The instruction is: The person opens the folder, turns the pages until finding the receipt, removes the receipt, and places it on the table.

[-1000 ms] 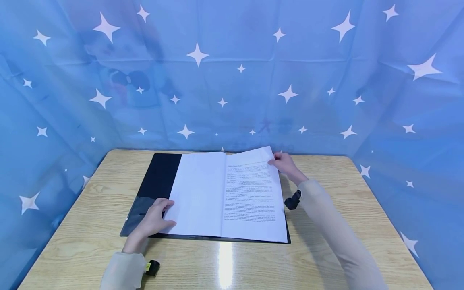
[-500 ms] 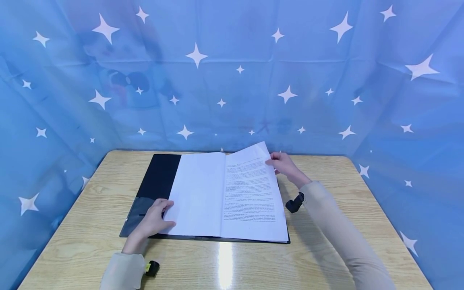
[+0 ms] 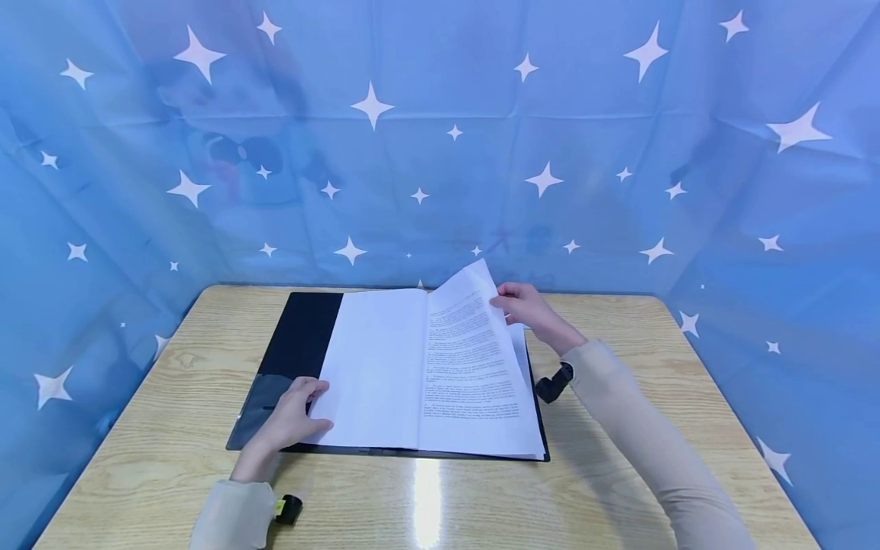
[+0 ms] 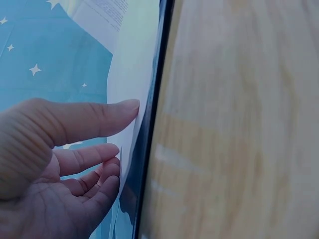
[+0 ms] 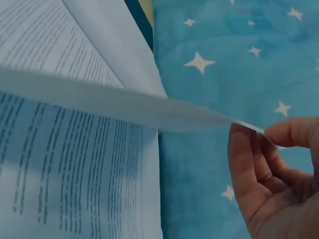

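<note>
An open black folder point(image 3: 302, 332) holds a stack of white paper, with a blank left page point(image 3: 374, 367) and a printed right page point(image 3: 467, 367). My right hand point(image 3: 532, 309) pinches that printed page near its far outer corner. The sheet bows upward, and more printed paper point(image 5: 75, 169) shows beneath it in the right wrist view. At the outer edge of the blank page rests my left hand point(image 3: 292, 412). Its thumb touches the paper point(image 4: 130, 107), while the relaxed fingers lie along the paper's edge.
The folder lies on a light wooden table point(image 3: 344, 504) near the far edge. Behind and at both sides hangs a blue curtain point(image 3: 440, 168) with white stars. A clear pocket point(image 3: 257, 405) covers the folder's lower left corner.
My right hand has moved left and slightly up with the pinched page. The page's far corner has lifted and swung left, exposing paper underneath. My left hand stays put.
</note>
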{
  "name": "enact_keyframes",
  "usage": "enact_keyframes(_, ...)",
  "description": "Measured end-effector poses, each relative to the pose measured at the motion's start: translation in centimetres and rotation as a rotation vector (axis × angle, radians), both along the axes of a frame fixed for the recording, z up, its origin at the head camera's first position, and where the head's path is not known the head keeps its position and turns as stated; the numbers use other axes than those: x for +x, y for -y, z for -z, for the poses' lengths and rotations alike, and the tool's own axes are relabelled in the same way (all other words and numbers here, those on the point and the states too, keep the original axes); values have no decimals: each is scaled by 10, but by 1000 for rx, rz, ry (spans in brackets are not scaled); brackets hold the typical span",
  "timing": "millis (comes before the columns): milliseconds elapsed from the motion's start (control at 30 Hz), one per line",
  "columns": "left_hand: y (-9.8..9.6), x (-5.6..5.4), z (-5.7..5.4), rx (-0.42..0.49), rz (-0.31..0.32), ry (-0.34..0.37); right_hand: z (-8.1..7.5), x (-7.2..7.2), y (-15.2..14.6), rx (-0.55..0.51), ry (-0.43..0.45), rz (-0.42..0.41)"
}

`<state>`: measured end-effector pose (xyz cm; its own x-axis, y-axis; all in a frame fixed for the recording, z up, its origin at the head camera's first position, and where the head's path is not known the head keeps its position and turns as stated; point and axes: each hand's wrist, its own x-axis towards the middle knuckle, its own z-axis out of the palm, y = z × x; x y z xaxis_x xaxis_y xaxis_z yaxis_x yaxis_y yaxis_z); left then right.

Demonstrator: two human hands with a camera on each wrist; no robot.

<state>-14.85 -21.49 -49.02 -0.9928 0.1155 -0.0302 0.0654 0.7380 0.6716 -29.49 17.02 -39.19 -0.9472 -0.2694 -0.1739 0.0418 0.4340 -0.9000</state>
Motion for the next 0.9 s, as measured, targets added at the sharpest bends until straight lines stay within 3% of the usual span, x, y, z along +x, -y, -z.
enact_keyframes(567, 1, -1, 2, 7, 9, -12, -17, 4, 39, -102, 27, -62)
enact_keyframes(900, 2, -2, 4, 6, 7, -19, -24, 0, 64, -106, 44, 36)
